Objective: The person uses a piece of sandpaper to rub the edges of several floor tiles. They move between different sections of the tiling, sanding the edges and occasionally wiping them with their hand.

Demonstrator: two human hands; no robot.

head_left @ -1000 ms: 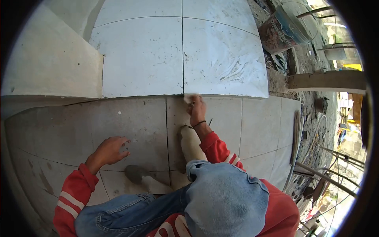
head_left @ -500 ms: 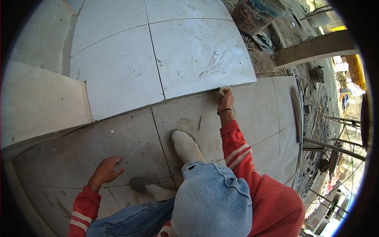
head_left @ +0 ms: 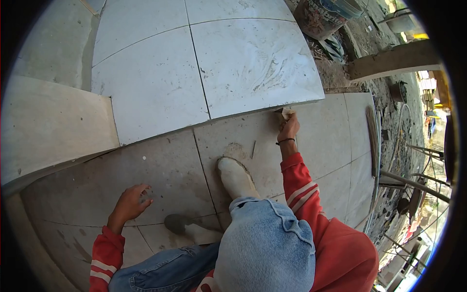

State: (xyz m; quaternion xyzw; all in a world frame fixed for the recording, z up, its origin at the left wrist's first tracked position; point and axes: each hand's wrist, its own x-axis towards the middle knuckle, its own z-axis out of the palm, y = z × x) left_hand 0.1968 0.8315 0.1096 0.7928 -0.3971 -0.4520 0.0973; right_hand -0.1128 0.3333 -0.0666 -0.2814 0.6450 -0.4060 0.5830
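Observation:
My right hand (head_left: 289, 127) is closed around a small pale, folded-looking piece (head_left: 287, 114); its material cannot be made out. It is just below the front edge of a raised step of white tiles (head_left: 155, 92), near the step's outer corner, and the fingers partly hide the piece. Over the lower floor tiles (head_left: 160, 170), my left hand (head_left: 130, 203) hovers with fingers apart and slightly curved, holding nothing that I can make out. Both arms wear red sleeves with pale stripes.
Between my hands are my denim-covered knee (head_left: 267, 243) and a pale boot (head_left: 234, 176). A thin dark stick (head_left: 253, 149) lies on the floor tiles. At the upper right stands a dirty bucket (head_left: 321, 19). Beyond the tiled edge are rubble, a concrete beam (head_left: 394, 61) and a metal pole (head_left: 413, 185).
The view has shifted slightly, moving the scene right. My right hand has drawn a little away from the step edge, showing more of the pale piece. My left hand has shifted slightly left.

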